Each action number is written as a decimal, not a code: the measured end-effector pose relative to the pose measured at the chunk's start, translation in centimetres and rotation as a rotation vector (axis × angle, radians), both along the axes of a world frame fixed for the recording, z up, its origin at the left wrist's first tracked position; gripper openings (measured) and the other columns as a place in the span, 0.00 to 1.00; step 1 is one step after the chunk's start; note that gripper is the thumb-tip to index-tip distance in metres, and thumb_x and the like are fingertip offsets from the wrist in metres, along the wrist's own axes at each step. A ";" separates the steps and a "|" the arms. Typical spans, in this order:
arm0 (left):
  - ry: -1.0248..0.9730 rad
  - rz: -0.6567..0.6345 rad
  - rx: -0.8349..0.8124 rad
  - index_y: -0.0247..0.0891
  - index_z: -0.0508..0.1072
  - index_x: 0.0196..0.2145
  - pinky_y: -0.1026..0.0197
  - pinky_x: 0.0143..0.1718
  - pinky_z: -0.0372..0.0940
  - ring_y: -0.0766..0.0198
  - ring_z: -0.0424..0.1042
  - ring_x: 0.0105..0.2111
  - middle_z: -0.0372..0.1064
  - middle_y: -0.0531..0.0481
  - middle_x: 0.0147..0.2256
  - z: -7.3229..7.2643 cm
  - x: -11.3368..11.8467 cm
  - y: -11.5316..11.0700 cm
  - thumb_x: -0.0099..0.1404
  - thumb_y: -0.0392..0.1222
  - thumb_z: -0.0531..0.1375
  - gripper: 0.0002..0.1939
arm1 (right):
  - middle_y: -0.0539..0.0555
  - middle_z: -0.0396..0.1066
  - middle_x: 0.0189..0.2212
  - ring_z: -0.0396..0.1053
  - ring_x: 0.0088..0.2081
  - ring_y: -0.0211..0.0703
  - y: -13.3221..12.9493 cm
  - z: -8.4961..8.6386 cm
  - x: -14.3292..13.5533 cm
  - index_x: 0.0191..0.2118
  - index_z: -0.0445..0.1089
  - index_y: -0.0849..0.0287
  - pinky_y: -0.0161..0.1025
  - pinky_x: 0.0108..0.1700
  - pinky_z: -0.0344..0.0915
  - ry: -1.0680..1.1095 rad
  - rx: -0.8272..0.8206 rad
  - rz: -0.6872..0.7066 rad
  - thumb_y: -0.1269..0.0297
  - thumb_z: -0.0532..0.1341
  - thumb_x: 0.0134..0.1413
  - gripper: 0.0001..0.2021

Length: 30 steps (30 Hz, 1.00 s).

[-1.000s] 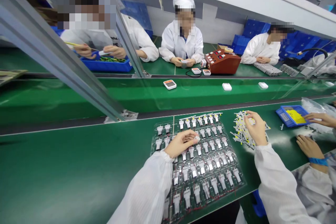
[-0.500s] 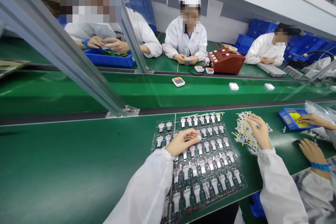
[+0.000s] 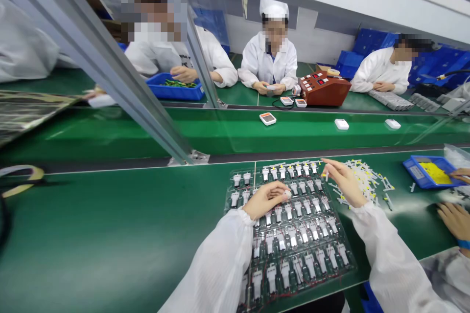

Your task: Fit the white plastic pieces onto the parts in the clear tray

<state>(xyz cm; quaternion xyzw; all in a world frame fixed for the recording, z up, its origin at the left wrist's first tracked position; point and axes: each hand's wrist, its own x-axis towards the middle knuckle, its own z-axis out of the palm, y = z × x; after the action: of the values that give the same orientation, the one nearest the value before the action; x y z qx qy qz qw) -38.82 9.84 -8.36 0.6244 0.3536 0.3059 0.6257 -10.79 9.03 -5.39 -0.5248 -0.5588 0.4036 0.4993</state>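
Observation:
My left hand is closed over the middle of a clear plastic tray, pinching a small white part whose kind I cannot make out. Rows of white-and-silver motor-like pieces with thin red wires fill the tray's pockets. At the tray's far right corner, my right hand pinches a thin white stick with a yellow end. More such sticks lie in a loose pile just beyond that hand. Several sticks rest across the tray's far row.
A blue bin of small yellow pieces stands at the right, with a co-worker's hands beside it. Behind the bench runs a green conveyor carrying white devices. A metal post slants down at the left.
My right hand has moved left from the pile to the tray's far corner with a stick. My left hand keeps its place over the tray. The whole view has shifted a little left.

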 end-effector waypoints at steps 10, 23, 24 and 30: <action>-0.073 0.043 -0.006 0.34 0.70 0.41 0.60 0.38 0.67 0.62 0.75 0.31 0.76 0.45 0.33 -0.1 0.1 0.0 0.56 0.55 0.65 0.23 | 0.51 0.75 0.37 0.72 0.36 0.39 0.0 -2.2 -7.0 0.53 0.70 0.53 0.39 0.43 0.68 0.133 -0.100 0.248 0.52 0.62 0.56 0.21; -0.007 0.166 0.054 0.34 0.72 0.34 0.60 0.37 0.67 0.62 0.75 0.32 0.76 0.45 0.32 -0.4 0.2 0.1 0.53 0.56 0.67 0.22 | 0.55 0.77 0.34 0.76 0.38 0.45 -1.1 -2.8 -8.6 0.42 0.70 0.56 0.45 0.43 0.73 0.061 0.041 0.186 0.56 0.65 0.52 0.14; -0.006 0.167 0.058 0.34 0.72 0.34 0.60 0.37 0.67 0.61 0.75 0.32 0.76 0.45 0.32 -0.4 0.2 0.1 0.53 0.56 0.67 0.22 | 0.55 0.77 0.34 0.76 0.38 0.45 -1.1 -2.8 -8.7 0.42 0.70 0.56 0.45 0.43 0.73 0.059 0.043 0.183 0.56 0.65 0.52 0.14; 0.010 0.171 0.075 0.34 0.73 0.34 0.60 0.37 0.67 0.61 0.75 0.32 0.77 0.44 0.33 -0.6 0.3 0.2 0.54 0.55 0.67 0.21 | 0.54 0.76 0.35 0.75 0.39 0.44 -1.1 -2.8 -8.8 0.40 0.70 0.56 0.43 0.44 0.72 0.046 0.054 0.169 0.56 0.65 0.53 0.12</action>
<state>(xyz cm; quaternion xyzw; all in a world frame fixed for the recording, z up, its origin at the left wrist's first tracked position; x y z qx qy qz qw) -38.54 10.02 -8.92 0.6165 0.3970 0.3683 0.5715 -19.58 7.90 -8.15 -0.4528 -0.6002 0.4412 0.4900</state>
